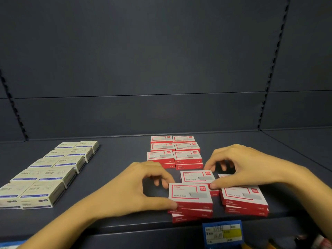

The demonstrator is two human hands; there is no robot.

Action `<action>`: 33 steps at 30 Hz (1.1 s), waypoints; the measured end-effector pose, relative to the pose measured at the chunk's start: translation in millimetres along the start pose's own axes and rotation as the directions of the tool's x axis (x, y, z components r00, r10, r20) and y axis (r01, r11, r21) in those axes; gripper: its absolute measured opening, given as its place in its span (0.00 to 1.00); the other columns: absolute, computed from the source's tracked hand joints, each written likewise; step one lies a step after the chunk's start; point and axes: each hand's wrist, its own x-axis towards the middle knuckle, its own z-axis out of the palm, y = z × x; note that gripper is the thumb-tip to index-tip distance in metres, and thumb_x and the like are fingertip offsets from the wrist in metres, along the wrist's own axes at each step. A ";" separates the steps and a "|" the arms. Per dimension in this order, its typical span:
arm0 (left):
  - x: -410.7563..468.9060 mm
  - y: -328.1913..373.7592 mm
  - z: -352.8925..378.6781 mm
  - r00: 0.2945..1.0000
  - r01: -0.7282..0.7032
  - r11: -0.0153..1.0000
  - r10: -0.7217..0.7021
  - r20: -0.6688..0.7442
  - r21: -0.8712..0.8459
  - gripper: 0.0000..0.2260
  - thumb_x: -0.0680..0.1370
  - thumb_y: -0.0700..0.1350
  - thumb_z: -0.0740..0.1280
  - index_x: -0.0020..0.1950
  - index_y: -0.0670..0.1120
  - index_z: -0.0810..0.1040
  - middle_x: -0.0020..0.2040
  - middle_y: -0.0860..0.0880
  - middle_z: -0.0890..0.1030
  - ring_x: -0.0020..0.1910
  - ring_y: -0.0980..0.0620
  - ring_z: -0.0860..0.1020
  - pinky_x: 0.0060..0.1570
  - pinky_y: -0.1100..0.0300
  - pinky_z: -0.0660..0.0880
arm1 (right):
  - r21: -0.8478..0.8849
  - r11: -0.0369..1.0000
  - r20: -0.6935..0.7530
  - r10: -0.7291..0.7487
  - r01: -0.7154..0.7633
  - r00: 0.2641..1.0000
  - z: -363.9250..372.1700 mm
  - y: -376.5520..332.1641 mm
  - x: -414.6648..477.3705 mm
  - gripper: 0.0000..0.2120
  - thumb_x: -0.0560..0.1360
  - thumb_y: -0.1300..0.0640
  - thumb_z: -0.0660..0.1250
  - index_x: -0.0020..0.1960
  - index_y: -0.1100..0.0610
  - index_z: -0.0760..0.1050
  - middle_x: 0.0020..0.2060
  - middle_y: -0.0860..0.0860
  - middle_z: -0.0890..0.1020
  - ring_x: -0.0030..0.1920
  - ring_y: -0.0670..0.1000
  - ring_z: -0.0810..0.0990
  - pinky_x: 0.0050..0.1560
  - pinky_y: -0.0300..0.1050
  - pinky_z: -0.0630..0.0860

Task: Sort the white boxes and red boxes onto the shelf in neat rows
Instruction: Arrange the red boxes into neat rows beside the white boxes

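A dark grey back panel (143, 60) fills the upper view, built of wide sheets that meet at a horizontal seam (143, 95). Two slotted uprights run up it: the left upright (14, 108) slants in from the left edge, and the right upright (271, 69) stands near the right side, with a neighbouring panel (305, 60) of the same grey beyond it. Low on the right hangs a blue price label (222, 233) with white fields of blurred handwriting and a yellow patch (231, 233). In the bottom right corner lie blurred items (319, 241) that cannot be made out. A blue strip (10, 244) shows at the bottom left corner.

Bare left hand (133, 191), bare right hand (248, 164), forearms uncovered.
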 end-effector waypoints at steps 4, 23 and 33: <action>-2.4 -0.9 -2.7 0.997 -0.043 0.998 0.046 -0.060 0.045 0.12 0.68 0.55 0.72 0.48 0.52 0.80 0.46 0.55 0.79 0.48 0.54 0.76 0.50 0.67 0.71 | -0.057 0.998 -0.006 0.014 -0.015 1.000 0.6 -2.3 5.2 0.14 0.67 0.35 0.66 0.50 0.36 0.71 0.43 0.30 0.74 0.45 0.30 0.73 0.36 0.29 0.67; 0.8 -60.7 -12.2 0.966 0.228 0.969 -0.214 -0.143 0.094 0.13 0.67 0.56 0.70 0.51 0.57 0.80 0.42 0.58 0.79 0.42 0.58 0.73 0.43 0.68 0.70 | -0.138 0.990 -0.188 0.008 -0.035 0.982 7.5 4.1 30.9 0.23 0.66 0.33 0.64 0.57 0.41 0.74 0.44 0.33 0.74 0.43 0.39 0.75 0.39 0.30 0.68; -1.8 -35.1 -9.2 0.962 0.105 0.994 -0.099 -0.256 0.011 0.17 0.63 0.61 0.72 0.47 0.55 0.80 0.42 0.59 0.78 0.42 0.58 0.74 0.43 0.70 0.69 | -0.067 0.997 -0.151 0.024 -0.034 0.988 3.8 4.6 21.0 0.15 0.66 0.35 0.66 0.50 0.37 0.74 0.42 0.33 0.77 0.44 0.39 0.77 0.39 0.32 0.73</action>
